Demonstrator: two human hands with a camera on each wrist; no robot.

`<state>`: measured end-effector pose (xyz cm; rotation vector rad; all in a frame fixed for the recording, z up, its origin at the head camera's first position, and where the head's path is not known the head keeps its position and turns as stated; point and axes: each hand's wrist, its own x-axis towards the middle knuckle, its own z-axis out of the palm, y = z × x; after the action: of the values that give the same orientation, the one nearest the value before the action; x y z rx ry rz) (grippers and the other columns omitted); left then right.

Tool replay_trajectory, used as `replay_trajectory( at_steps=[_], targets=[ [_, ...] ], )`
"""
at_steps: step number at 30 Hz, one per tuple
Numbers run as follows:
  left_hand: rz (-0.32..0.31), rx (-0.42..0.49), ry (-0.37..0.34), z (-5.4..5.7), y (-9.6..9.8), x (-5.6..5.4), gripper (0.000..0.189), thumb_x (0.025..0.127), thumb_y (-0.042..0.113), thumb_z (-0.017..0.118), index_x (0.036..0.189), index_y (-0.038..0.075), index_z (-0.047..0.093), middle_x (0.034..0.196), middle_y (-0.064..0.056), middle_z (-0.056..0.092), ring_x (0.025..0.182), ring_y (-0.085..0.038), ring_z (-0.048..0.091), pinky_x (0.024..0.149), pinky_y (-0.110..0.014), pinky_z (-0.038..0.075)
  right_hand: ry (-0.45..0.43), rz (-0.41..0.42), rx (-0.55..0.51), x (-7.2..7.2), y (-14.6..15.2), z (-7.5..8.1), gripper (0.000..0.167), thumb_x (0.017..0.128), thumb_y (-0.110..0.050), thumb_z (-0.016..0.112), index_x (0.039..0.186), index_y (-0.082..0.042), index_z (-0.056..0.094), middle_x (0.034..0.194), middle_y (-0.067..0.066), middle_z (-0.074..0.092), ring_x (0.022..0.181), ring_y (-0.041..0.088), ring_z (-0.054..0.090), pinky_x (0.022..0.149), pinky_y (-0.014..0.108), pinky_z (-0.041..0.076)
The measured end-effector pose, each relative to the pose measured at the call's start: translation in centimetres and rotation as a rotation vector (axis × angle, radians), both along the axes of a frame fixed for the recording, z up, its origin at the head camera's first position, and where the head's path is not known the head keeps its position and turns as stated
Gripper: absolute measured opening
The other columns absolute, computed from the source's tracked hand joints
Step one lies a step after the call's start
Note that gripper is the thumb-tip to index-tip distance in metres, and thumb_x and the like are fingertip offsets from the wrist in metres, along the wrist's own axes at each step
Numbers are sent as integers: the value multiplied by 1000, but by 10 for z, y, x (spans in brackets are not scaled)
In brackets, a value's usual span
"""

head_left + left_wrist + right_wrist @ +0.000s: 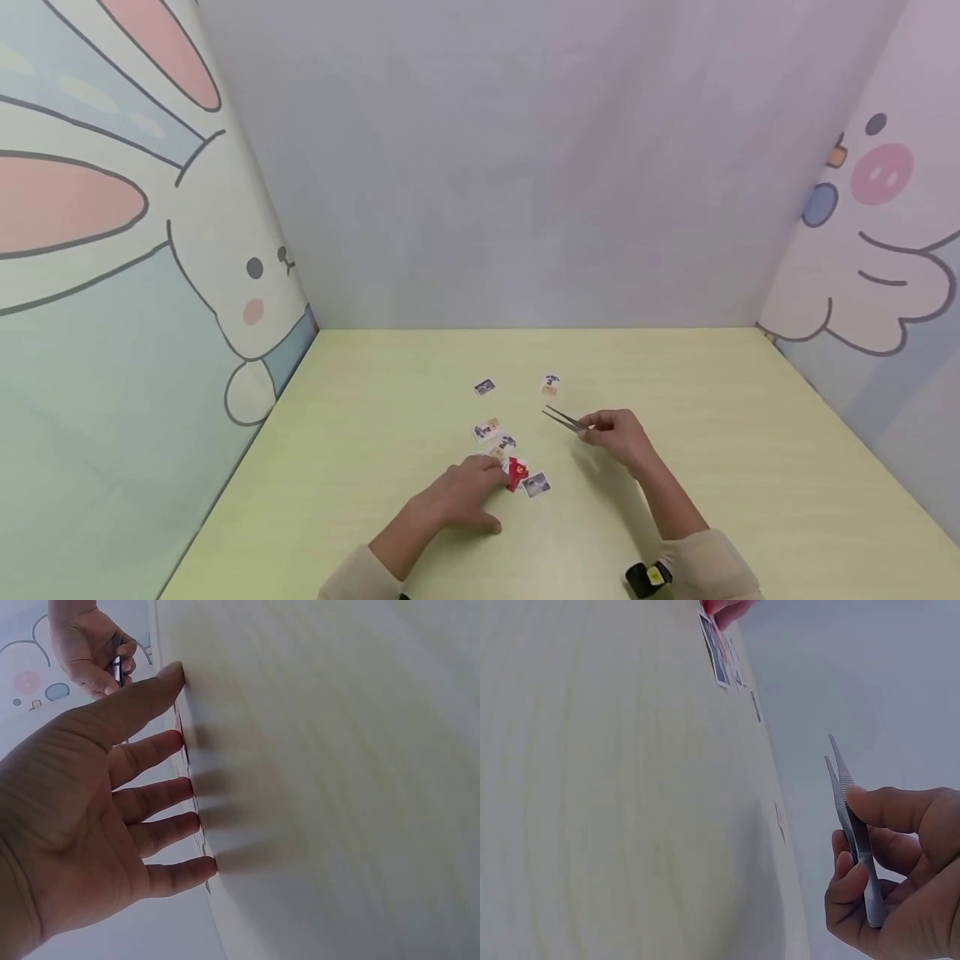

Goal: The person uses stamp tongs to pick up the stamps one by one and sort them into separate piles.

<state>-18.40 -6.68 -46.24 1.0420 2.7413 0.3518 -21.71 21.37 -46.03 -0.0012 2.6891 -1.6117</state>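
My right hand (617, 437) holds metal tweezers (564, 418) between thumb and fingers. In the right wrist view the tips of the tweezers (853, 825) stand apart with nothing between them. My left hand (465, 493) rests its spread fingertips on the table at the small cards; the left wrist view shows the fingers (161, 793) nearly straight. Beside those fingertips lie a red card (516, 473) and a grey picture card (536, 485). Just beyond are two white cards with small figures, one (486, 430) farther off and one (504, 444) nearer, partly overlapped by others.
Farther back on the pale yellow table (360, 400) lie a grey picture card (484, 387) and a white figure card (551, 384). A plain grey wall (525, 167) rises behind. Side walls carry a rabbit drawing (232, 250) on the left and a pig drawing (877, 242) on the right.
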Motion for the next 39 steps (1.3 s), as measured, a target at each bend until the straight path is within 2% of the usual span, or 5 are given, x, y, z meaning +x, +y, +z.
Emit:
replay_trajectory(
  at_steps=[6, 10, 15, 24, 39],
  targets=[
    [-4, -7, 3, 1, 0, -1, 55, 70, 37, 79, 119, 20, 61, 128, -1, 51, 120, -21, 43, 87, -49, 44, -26, 33, 20, 5, -3, 0, 15, 78, -3, 70, 91, 3, 70, 71, 3, 56, 68, 16, 47, 57, 29, 38],
    [-14, 2, -3, -1, 0, -2, 53, 72, 34, 79, 120, 23, 60, 128, -1, 50, 118, -21, 44, 85, -48, 44, -46, 58, 35, 7, -4, -1, 15, 77, -3, 72, 90, 2, 70, 72, 3, 57, 67, 16, 46, 57, 29, 37],
    [-5, 1, -38, -3, 0, 0, 49, 73, 32, 79, 119, 28, 62, 134, -3, 47, 123, -23, 40, 87, -53, 42, -60, 124, 47, 9, -3, -3, 13, 77, -4, 72, 89, 1, 71, 71, 2, 55, 66, 16, 44, 55, 29, 36],
    [5, -9, -17, -3, 1, -1, 52, 72, 34, 79, 121, 25, 62, 134, -5, 47, 122, -23, 42, 87, -51, 43, -90, 258, 90, 10, -2, -5, 12, 78, -4, 70, 90, 0, 71, 71, 1, 54, 62, 16, 43, 53, 29, 37],
    [10, -4, -37, -3, 2, -1, 53, 72, 34, 79, 121, 25, 62, 132, -4, 48, 122, -22, 42, 88, -50, 42, -109, 348, 49, 13, -4, -7, 14, 78, -4, 71, 90, 2, 70, 73, 2, 59, 62, 15, 45, 53, 28, 37]
  ],
)
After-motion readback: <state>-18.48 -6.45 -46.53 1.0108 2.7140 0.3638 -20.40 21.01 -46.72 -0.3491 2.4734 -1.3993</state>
